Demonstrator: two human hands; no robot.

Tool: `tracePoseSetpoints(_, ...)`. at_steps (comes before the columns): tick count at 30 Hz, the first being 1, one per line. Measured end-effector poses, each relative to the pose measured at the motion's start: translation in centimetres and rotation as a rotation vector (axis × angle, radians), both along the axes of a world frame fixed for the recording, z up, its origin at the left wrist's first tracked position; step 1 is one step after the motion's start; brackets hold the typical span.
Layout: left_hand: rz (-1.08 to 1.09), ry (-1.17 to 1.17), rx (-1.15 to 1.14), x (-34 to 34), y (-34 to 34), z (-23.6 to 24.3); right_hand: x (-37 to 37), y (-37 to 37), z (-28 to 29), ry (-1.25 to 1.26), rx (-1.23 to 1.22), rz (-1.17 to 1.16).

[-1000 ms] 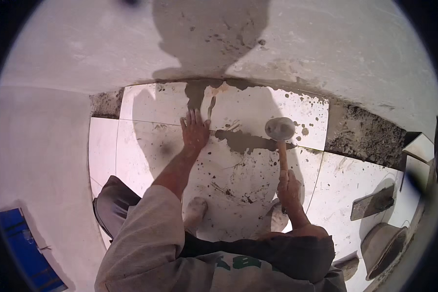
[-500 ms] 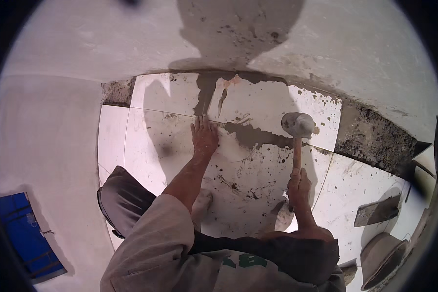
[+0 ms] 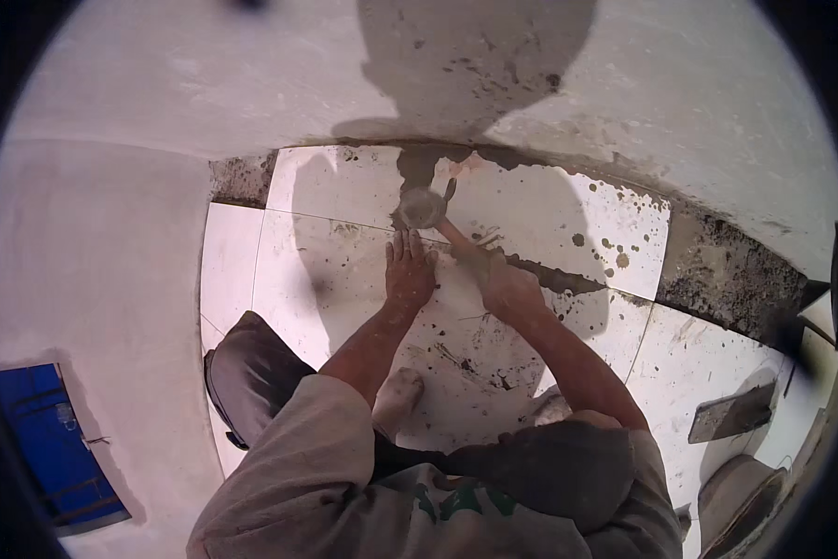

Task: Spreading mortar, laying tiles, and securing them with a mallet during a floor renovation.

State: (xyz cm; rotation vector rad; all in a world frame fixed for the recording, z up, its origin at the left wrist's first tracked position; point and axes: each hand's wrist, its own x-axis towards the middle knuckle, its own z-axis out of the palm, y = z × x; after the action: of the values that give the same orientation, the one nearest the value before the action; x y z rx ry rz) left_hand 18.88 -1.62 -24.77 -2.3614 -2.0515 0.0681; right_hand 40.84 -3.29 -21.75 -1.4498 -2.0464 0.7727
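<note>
My left hand (image 3: 410,272) lies flat on a large white floor tile (image 3: 335,270), fingers stretched toward the joint with the tile beyond it. My right hand (image 3: 514,289) grips the wooden handle of a rubber mallet (image 3: 422,208). The mallet's pale round head is just past my left fingertips, over the far white tile (image 3: 512,200). Whether the head touches the tile I cannot tell. Wet grey mortar (image 3: 568,279) is smeared along the joint, and splashes dot both tiles.
Rough mortar bed (image 3: 727,261) lies exposed at the right along the far wall (image 3: 661,93); a smaller bare patch (image 3: 242,179) is at the left corner. On the right are a flat trowel (image 3: 731,412) and a bucket (image 3: 736,494). A blue panel (image 3: 55,447) is at the far left.
My right hand has swung the mallet from the right over to the left, close to my left hand. My left hand stays on the tile; the whole view has shifted slightly.
</note>
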Motion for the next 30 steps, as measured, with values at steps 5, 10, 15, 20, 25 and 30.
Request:
tracePoseSetpoints(5, -0.054, 0.013, -0.118, -0.8, -0.2, 0.6, -0.5, -2.0, 0.3, 0.065, 0.071, -0.007)
tracePoseSetpoints(10, -0.037, 0.022, -0.132, 0.0, 0.1, -0.2, 2.7, -5.9, 1.9, 0.120, -0.063, -0.048)
tracePoseSetpoints(15, -0.019, -0.033, 0.109, 1.0, 3.1, -0.7, 5.7, -10.5, 0.9, 0.144, -0.394, -0.219)
tracePoseSetpoints(20, -0.073, -0.092, -0.006, 1.7, 11.4, -0.1, 8.0, -14.4, 0.4, 0.202, -0.373, -0.337)
tracePoseSetpoints(25, -0.085, 0.013, -0.015, 2.8, 14.4, -0.4, 8.7, -13.7, 0.9, 0.161, -0.640, -0.436)
tracePoseSetpoints(30, -0.135, 0.020, -0.028, 1.1, 13.1, -0.7, 7.8, -8.2, 2.2, 0.176, -0.512, -0.335)
